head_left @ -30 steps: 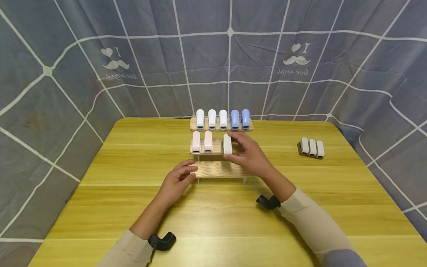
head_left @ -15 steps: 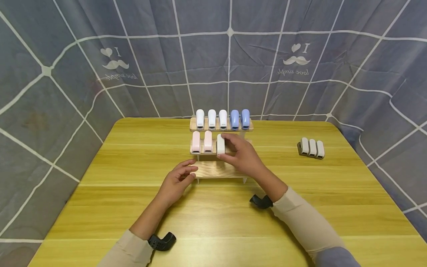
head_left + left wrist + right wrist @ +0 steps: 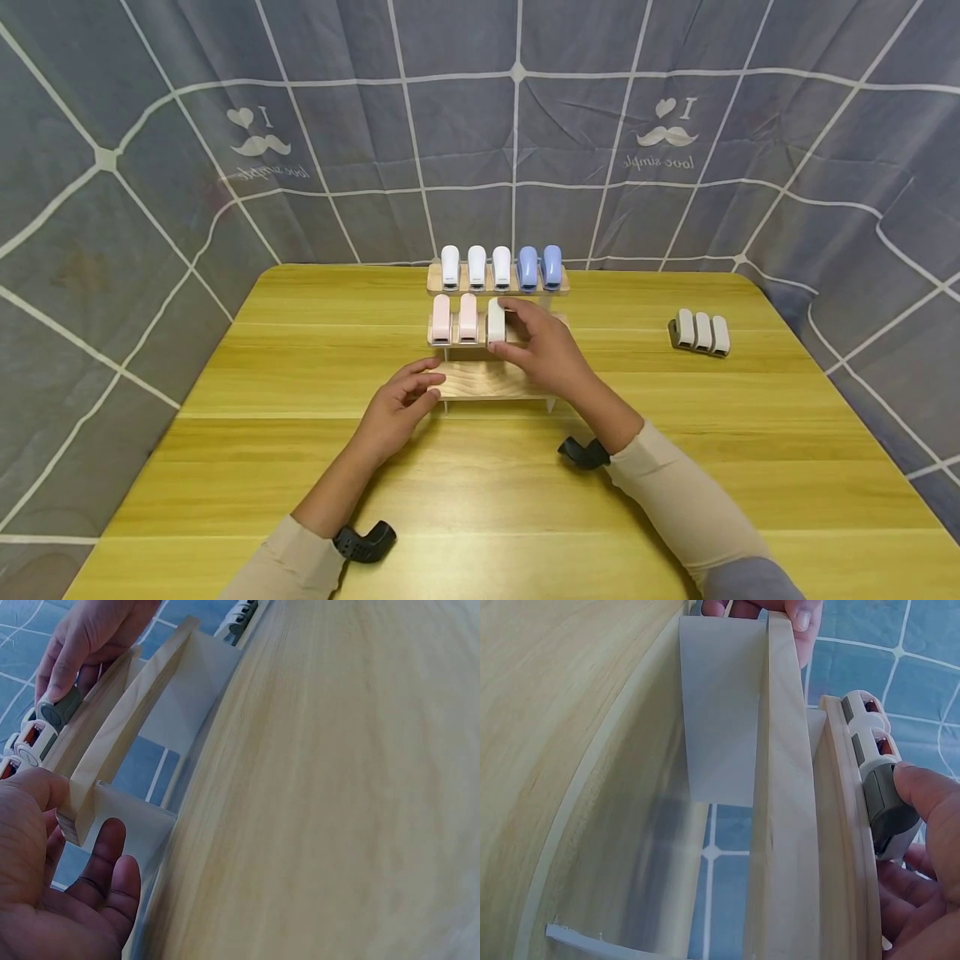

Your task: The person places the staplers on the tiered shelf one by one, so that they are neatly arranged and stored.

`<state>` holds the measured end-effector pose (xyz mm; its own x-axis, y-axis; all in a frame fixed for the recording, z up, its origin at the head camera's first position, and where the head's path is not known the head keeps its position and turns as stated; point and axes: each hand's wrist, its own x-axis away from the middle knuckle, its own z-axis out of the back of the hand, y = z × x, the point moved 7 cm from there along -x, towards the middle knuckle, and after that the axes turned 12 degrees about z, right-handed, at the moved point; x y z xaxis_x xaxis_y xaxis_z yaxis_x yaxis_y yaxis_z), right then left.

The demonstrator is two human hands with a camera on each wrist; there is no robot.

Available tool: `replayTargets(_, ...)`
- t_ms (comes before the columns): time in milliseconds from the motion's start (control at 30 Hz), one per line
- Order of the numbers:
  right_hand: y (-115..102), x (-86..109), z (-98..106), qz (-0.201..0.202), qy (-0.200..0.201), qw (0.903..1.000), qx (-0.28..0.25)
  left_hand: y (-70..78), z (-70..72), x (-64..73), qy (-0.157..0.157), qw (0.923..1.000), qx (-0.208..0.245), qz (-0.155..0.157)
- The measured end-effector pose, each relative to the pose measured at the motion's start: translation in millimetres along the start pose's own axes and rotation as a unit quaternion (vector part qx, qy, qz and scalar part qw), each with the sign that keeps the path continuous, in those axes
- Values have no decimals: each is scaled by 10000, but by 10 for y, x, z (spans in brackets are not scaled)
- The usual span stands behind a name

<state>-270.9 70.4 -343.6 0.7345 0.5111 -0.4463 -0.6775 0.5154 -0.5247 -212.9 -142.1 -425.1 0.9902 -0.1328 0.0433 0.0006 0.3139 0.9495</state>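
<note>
My right hand point(image 3: 551, 346) pinches a white-and-grey mini stapler point(image 3: 497, 321) between thumb and fingers, on the middle tier of a wooden stepped display stand point(image 3: 487, 382). In the right wrist view, this stapler point(image 3: 889, 802) shows its dark grey side, lined up with two paler ones. Two pink mini staplers point(image 3: 454, 319) stand just left of it. On the top tier are white staplers point(image 3: 476, 267) and two blue ones point(image 3: 540, 268). My left hand point(image 3: 397, 408) holds the left end of the bottom tier, thumb and fingers around the board end point(image 3: 75, 821).
Three more white-and-grey staplers point(image 3: 702, 332) sit side by side on the yellow wood-grain table point(image 3: 480, 500), off to the right. A grey curtain with white lines point(image 3: 465, 133) hangs behind and at both sides. White supports point(image 3: 724, 712) carry the shelves.
My right hand has moved the white-and-grey stapler leftward along the middle tier, up beside the pink ones, and it has barely shifted since. The left hand keeps its place.
</note>
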Motion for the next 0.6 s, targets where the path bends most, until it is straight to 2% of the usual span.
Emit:
replayTargets(367,-8,-11,3,8,103,9999,88,12,-1,3,-32,10000,36,63)
replayTargets(600,-11,-19,-1,-54,115,9999,49,15,5,5,-17,10000,73,-57)
